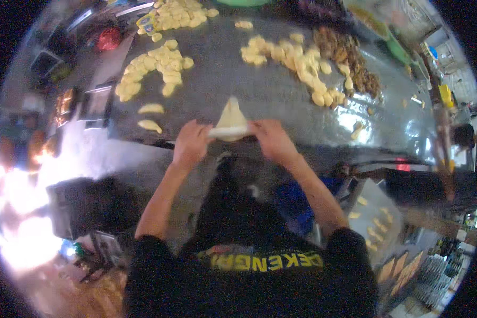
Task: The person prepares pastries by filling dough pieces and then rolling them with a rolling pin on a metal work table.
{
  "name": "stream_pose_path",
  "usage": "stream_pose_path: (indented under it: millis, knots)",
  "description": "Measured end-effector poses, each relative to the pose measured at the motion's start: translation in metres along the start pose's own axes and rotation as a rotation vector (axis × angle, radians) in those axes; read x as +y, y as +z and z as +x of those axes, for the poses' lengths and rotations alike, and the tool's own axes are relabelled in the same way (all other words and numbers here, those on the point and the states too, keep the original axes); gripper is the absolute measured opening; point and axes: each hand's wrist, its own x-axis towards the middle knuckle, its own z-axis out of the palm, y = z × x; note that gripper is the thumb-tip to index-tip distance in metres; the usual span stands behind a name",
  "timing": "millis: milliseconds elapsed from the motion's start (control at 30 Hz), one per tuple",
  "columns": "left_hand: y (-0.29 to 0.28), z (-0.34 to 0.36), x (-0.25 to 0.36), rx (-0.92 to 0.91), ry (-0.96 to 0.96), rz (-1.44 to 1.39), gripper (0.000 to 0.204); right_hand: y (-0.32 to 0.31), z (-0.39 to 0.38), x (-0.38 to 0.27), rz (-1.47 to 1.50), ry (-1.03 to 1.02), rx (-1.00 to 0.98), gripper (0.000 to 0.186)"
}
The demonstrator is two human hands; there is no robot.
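Note:
A flattened, pointed piece of pale dough (pixel 231 112) lies at the near edge of the dark work table, its tip facing away from me. Across its wide near end runs a short white bar, apparently a rolling pin (pixel 230 130); a little dough shows on its near side. My left hand (pixel 192 142) is closed at the bar's left end, my right hand (pixel 273 139) at its right end. Motion blur softens the fingers. Left of my left hand lie two longish dough pieces, one farther (pixel 151 108) and one nearer (pixel 150 126).
Small dough pieces lie in a left cluster (pixel 156 66), a far-left heap (pixel 180 13) and a right-hand trail (pixel 297 61). A brown, lumpy pile (pixel 352 61) sits far right. Shaped dough rests on a pale tray (pixel 389 212) at lower right. The table (pixel 206 79) ends close before me.

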Motion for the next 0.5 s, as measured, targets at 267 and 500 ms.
stream_pose_path:
  millis: [267,500]
  knots:
    - [-0.016,0.014,0.024,0.130,-0.089,-0.267,0.052,-0.031,-0.023,0.052,-0.158,0.702,0.033,0.041]
    - [0.007,0.012,0.017,0.060,-0.106,-0.302,0.034,-0.020,0.002,0.010,0.035,0.300,0.146,0.041]
